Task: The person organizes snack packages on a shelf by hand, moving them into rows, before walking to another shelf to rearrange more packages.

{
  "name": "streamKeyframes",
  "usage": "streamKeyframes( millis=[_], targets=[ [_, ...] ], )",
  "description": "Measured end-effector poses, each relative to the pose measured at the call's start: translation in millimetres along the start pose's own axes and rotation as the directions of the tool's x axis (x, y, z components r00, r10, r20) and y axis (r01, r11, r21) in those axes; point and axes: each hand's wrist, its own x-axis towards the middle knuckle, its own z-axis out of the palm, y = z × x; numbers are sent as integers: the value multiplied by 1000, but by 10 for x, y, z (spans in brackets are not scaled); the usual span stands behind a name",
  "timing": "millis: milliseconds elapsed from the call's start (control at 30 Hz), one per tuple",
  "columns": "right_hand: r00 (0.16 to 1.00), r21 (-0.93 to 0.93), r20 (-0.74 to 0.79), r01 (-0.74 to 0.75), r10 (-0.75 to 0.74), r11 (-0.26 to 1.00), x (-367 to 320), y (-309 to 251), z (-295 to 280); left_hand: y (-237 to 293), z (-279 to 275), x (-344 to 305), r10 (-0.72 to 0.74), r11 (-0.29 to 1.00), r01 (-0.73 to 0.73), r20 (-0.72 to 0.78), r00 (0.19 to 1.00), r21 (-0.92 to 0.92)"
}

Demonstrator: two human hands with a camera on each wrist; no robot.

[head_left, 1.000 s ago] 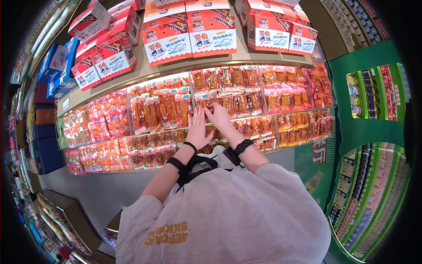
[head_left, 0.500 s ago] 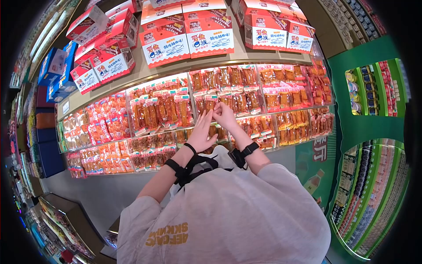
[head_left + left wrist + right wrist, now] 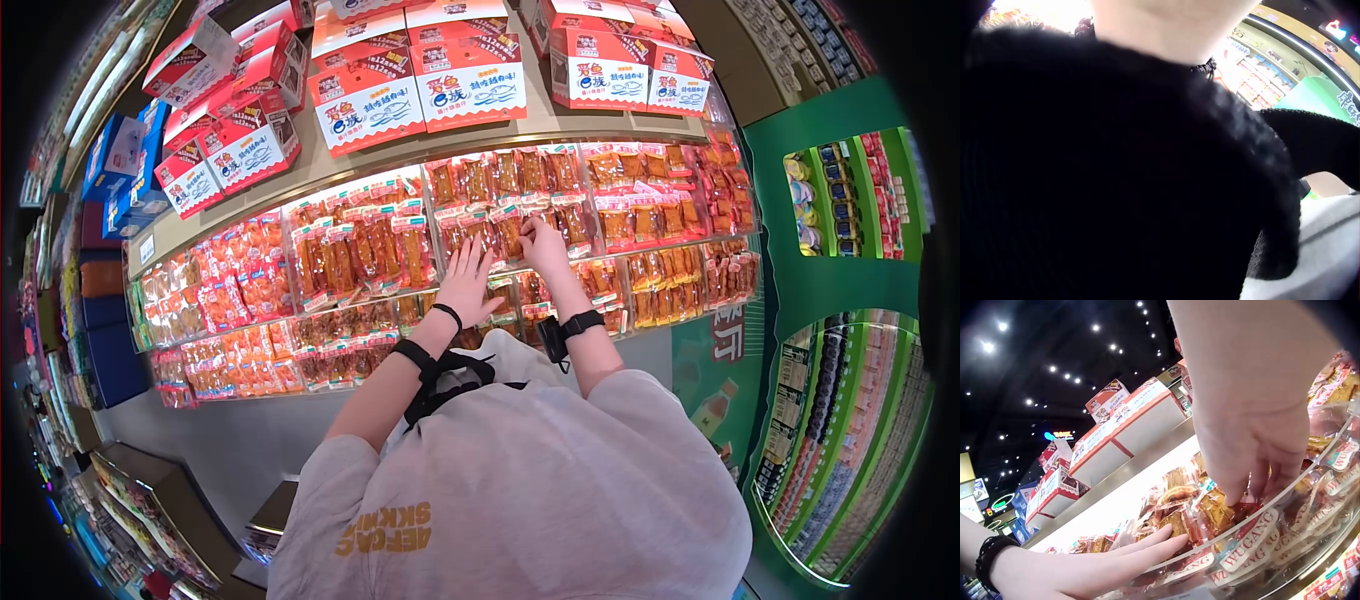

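Note:
Clear bins hold rows of brown snack packets [image 3: 573, 226], with more packets [image 3: 1215, 509] behind a transparent rim in the right wrist view. My left hand [image 3: 468, 290] lies over the front of the middle bin, and its straight fingers [image 3: 1159, 545] rest on packets at the rim. Just to its right, my right hand [image 3: 543, 248] reaches into the same bin. Seen from the right wrist, this hand [image 3: 1254, 437] has its fingers curled down round a packet, its fingertips partly hidden. The left wrist view shows mostly a dark band and some skin.
Red and white boxes [image 3: 370, 105] stand on the ledge above the bins, with blue boxes [image 3: 113, 157] at the left. Orange-red packets [image 3: 243, 268] fill bins on the left. A lower row of packets [image 3: 665, 288] runs below. Green shelving [image 3: 850, 200] is on the right.
My right hand has moved right, away from the left fingertips, to packets farther along the bin. My left hand has shifted slightly right, its fingers spreading over the packets.

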Motion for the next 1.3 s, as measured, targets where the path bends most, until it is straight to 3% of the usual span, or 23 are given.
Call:
streamKeyframes(
  millis=[100,267,367,400,467,500,567,700,800,1000,1067,1133,1200,1300],
  targets=[
    [996,-57,35,79,-77,995,-22,13,-18,-52,37,3,34,999,-34,-9,999,-32],
    [995,-168,91,45,-30,985,-136,-215,-226,-50,-19,35,22,998,-23,-30,999,-55],
    [953,-7,-299,52,-51,999,-95,-274,-412,-16,-57,71,83,996,-84,-98,992,-6],
    [954,-9,-296,51,-52,999,3,-237,-497,1,-50,62,133,991,-131,-130,983,22],
    [868,-67,-477,124,-141,990,227,-181,-630,27,-41,83,148,989,-148,-107,983,5],
    [870,-69,-474,119,-138,990,326,-173,-635,42,-25,93,171,985,-171,-95,981,13],
    [869,-306,-439,96,-230,947,529,-160,-645,70,-6,130,185,983,-185,-56,981,10],
    [880,-463,-384,77,-279,883,683,-181,-583,52,48,139,161,987,-161,-9,987,2],
    [898,-460,-374,36,-230,887,689,-139,-622,44,46,146,162,987,-162,-1,987,-5],
    [851,-225,-501,50,-160,973,173,-42,-771,52,41,144,160,987,-161,-19,987,-20],
    [926,-171,-373,-16,-50,985,-98,-109,-686,33,73,156,163,986,-164,-28,986,-25],
    [947,-227,-300,46,-114,973,-281,-98,-471,21,83,142,174,984,-174,-30,984,-27],
    [962,-262,-260,18,-88,965,-339,-86,-265,26,73,149,174,984,-175,-26,984,-20],
    [960,-165,-279,-23,-25,986,-279,-29,-81,20,102,156,181,983,-182,-25,983,-24]
  ],
)
